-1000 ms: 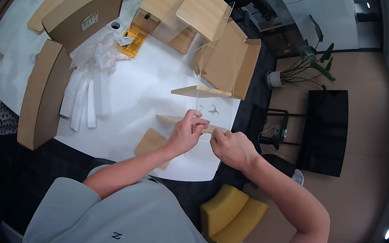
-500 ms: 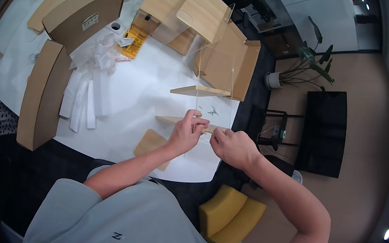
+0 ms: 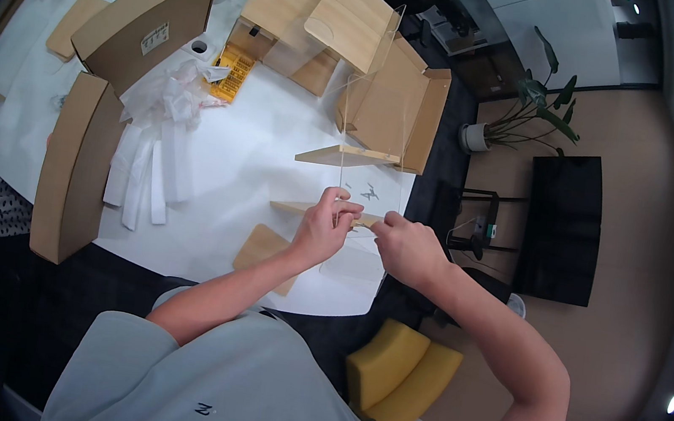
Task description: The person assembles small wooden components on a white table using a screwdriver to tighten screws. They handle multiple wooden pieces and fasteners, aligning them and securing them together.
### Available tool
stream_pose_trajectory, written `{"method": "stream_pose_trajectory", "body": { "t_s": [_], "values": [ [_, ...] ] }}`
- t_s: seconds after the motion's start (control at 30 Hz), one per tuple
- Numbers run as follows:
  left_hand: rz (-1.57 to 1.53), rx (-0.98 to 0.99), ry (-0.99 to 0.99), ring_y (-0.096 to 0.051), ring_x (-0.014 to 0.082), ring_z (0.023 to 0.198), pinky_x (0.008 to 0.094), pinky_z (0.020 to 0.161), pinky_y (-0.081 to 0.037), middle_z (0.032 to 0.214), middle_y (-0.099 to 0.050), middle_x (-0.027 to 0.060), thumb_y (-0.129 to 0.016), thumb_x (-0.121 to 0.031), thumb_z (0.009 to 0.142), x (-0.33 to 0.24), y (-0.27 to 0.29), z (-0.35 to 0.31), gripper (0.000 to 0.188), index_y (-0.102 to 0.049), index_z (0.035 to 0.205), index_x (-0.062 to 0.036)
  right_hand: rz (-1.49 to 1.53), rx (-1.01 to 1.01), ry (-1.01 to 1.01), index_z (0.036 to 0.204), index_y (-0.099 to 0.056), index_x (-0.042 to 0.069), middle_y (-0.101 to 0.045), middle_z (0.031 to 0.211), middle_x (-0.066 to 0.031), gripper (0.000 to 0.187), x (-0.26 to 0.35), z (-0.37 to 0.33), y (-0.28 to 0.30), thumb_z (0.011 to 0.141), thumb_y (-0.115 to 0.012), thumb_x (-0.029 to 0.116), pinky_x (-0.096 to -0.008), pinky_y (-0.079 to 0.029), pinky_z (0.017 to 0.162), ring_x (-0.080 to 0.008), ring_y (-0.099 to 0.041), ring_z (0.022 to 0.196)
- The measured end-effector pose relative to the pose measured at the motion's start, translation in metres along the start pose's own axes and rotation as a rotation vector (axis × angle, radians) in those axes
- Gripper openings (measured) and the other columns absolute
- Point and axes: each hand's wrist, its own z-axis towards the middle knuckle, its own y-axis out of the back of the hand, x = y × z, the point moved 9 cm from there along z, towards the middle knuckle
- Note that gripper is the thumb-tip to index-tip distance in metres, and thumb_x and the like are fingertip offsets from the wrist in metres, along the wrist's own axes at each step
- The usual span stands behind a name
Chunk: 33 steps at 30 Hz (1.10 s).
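A clear panel (image 3: pixel 372 121) stands edge-up at the table's right side, joined to a pale wooden board (image 3: pixel 337 157). Closer to me, a second wooden board (image 3: pixel 291 206) is at the same panel. My left hand (image 3: pixel 327 224) is closed around this nearer board where it meets the panel. My right hand (image 3: pixel 410 250) is closed at the board's right end, fingertips pinched; what they hold, if anything, is hidden. Small dark pieces (image 3: pixel 369 191) lie just beyond my hands. A loose wooden board (image 3: pixel 261 250) with rounded corners lies flat, left of my hands.
Left on the white table (image 3: pixel 251 148) are white wrapping strips (image 3: pixel 150 173), an orange-yellow packet (image 3: pixel 234 76) and a tall open cardboard box (image 3: pixel 74 167). A wooden and clear shelf unit (image 3: pixel 296 1) and another cardboard box (image 3: pixel 425 120) stand behind. A yellow seat (image 3: pixel 400 376) is at lower right.
My right hand has shifted slightly right, and its fingertips have lifted a little off the board's end. My left hand and the panel stay almost where they were.
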Motion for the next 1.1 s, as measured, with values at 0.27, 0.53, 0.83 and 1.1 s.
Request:
{"method": "stream_pose_trajectory", "body": {
  "t_s": [0.27,0.53,0.83,1.1],
  "values": [
    [0.014,-0.027,-0.089,-0.075,0.0259,0.099,0.0342,0.082,-0.06,0.111,-0.074,0.02,-0.053,-0.001,0.1,0.002,-0.001,-0.008,0.025,-0.043,0.123,0.0015,0.017,0.017,-0.04,0.091,-0.069,-0.002,-0.066,0.083,-0.0112,0.011,0.001,-0.002,-0.013,0.082,-0.068,0.004,-0.0382,-0.057,0.053,-0.0232,-0.071,0.072],
    [0.024,-0.02,-0.111,-0.076,0.0277,0.097,0.0357,0.081,-0.059,0.108,-0.076,0.0203,-0.052,-0.004,0.101,-0.001,-0.003,-0.007,0.024,-0.043,0.122,0.0022,0.544,0.084,-0.452,0.103,-0.074,-0.005,-0.073,0.083,-0.0174,0.021,-0.036,-0.012,-0.022,0.084,-0.068,0.003,-0.0409,-0.057,0.062,-0.0276,-0.071,0.07],
    [0.034,-0.035,-0.1,-0.076,0.027,0.097,0.0354,0.082,-0.059,0.109,-0.076,0.0196,-0.053,-0.003,0.1,-0.001,0.001,-0.009,0.025,-0.043,0.123,0.0013,-0.256,0.026,0.115,0.082,-0.068,0.003,-0.063,0.084,-0.0103,0.004,0.025,-0.012,-0.011,0.081,-0.068,0.006,-0.0337,-0.056,0.05,-0.0207,-0.068,0.064],
    [0.064,0.003,-0.076,-0.074,0.0233,0.104,0.0322,0.083,-0.062,0.114,-0.074,0.0197,-0.053,0.001,0.1,0.0,-0.003,-0.01,0.026,-0.044,0.124,0.0006,0.714,0.187,-0.631,0.1,-0.074,-0.004,-0.073,0.082,-0.0196,0.02,-0.053,-0.011,-0.034,0.083,-0.068,0.004,-0.0393,-0.056,0.059,-0.0286,-0.071,0.07]
  ]
}}
